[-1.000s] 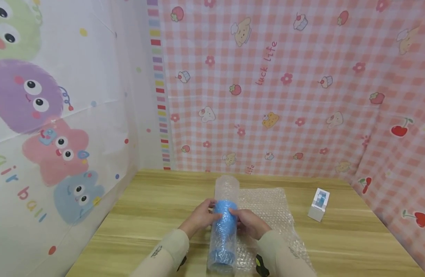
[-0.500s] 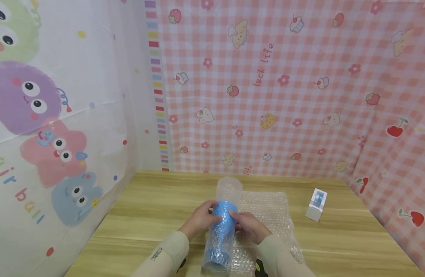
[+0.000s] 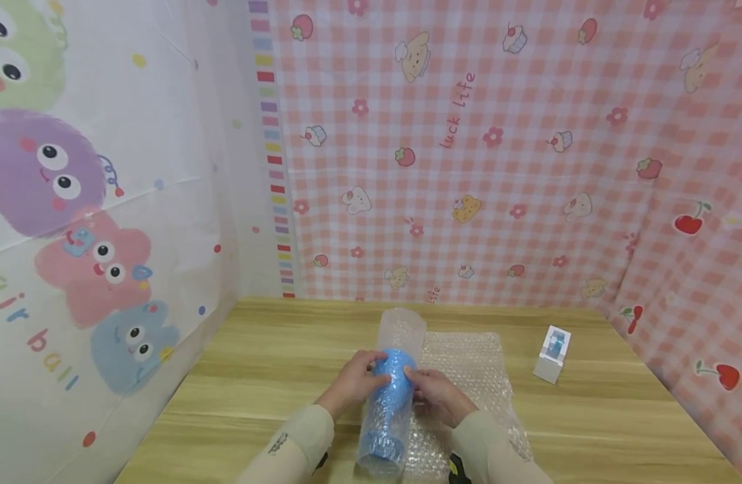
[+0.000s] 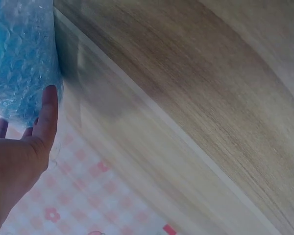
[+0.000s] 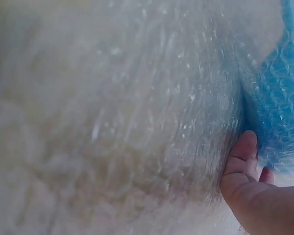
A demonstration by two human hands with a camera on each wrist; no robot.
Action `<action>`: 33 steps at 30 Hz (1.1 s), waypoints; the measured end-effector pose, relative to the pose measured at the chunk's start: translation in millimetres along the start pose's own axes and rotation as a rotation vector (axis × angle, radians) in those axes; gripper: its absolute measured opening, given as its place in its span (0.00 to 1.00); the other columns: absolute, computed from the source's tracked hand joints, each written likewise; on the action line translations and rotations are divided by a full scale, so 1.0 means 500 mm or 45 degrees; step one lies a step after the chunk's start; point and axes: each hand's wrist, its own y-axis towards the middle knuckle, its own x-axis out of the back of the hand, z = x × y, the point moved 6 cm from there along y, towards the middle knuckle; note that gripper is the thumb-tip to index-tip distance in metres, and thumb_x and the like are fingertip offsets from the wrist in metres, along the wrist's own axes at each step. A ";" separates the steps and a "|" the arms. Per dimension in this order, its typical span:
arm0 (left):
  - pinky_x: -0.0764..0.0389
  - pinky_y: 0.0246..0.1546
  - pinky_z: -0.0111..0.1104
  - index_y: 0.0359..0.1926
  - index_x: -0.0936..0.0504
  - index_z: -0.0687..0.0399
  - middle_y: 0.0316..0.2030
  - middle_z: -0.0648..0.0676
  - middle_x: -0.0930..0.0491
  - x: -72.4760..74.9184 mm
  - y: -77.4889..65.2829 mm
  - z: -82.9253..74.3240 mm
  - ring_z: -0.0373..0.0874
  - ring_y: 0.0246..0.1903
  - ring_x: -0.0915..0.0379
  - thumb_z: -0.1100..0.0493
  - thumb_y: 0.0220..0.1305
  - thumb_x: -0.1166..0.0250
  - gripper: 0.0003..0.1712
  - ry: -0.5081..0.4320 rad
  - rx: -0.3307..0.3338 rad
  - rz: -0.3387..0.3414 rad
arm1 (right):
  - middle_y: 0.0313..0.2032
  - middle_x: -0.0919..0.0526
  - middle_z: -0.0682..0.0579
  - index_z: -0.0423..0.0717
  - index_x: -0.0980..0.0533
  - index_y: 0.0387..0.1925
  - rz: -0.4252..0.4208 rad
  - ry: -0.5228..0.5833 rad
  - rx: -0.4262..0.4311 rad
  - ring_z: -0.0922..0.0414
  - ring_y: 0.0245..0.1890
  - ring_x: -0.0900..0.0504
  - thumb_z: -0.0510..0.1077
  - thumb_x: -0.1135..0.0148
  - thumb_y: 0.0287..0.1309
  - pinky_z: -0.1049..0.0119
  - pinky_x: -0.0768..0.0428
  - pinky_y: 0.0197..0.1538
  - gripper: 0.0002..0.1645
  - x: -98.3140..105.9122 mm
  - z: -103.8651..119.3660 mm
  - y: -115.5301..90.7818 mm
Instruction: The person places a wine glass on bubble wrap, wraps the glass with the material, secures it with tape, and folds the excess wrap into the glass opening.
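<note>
A blue object (image 3: 395, 378) lies rolled inside clear bubble wrap (image 3: 402, 327), which forms a long tube pointing away from me. Through the wrap its ends look broad and its middle narrower; its kind is hard to make out. From the left side my left hand (image 3: 354, 380) grips the roll near its far blue end, thumb on top. My right hand (image 3: 439, 392) holds it from the right, thumb pressed on the wrap. In the right wrist view the right-hand fingers (image 5: 242, 156) sit where the roll meets the loose sheet. The left-hand thumb (image 4: 48, 110) lies along the roll in the left wrist view.
A flat stretch of bubble wrap (image 3: 468, 363) spreads on the wooden table (image 3: 256, 363) to the right of the roll. Farther right stands a small white box (image 3: 552, 354) with a blue picture. Patterned cloths (image 3: 468, 168) hang behind and at the sides.
The roll has turned slightly, its far end to the right and its near end to the left. Both hands keep their hold on it. The head view has shifted a little.
</note>
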 end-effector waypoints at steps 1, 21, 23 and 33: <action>0.26 0.56 0.56 0.63 0.25 0.62 0.59 0.64 0.30 0.000 0.000 0.000 0.67 0.61 0.34 0.59 0.68 0.35 0.24 -0.002 0.002 -0.001 | 0.40 0.18 0.46 0.27 0.30 0.58 -0.005 0.003 -0.001 0.54 0.39 0.21 0.53 0.50 0.74 0.59 0.21 0.44 0.30 0.001 0.000 0.000; 0.28 0.57 0.56 0.61 0.23 0.62 0.59 0.64 0.32 -0.004 -0.002 -0.011 0.65 0.60 0.35 0.63 0.66 0.35 0.22 -0.022 0.010 0.012 | 0.42 0.16 0.37 0.16 0.33 0.55 -0.109 -0.026 0.140 0.48 0.42 0.16 0.42 0.46 0.71 0.51 0.18 0.50 0.28 0.011 0.026 -0.008; 0.28 0.58 0.55 0.60 0.23 0.61 0.59 0.64 0.33 -0.007 0.000 -0.011 0.65 0.59 0.34 0.63 0.66 0.34 0.22 -0.018 0.014 0.014 | 0.41 0.16 0.38 0.17 0.32 0.54 -0.097 -0.060 0.145 0.49 0.41 0.16 0.41 0.48 0.71 0.51 0.18 0.50 0.27 0.009 0.030 -0.010; 0.32 0.61 0.56 0.67 0.33 0.66 0.64 0.68 0.34 -0.015 0.010 -0.023 0.66 0.63 0.36 0.61 0.65 0.33 0.33 0.016 0.069 0.032 | 0.45 0.17 0.35 0.17 0.30 0.53 -0.164 -0.226 0.128 0.42 0.46 0.16 0.56 0.42 0.69 0.50 0.18 0.50 0.39 0.005 0.041 -0.018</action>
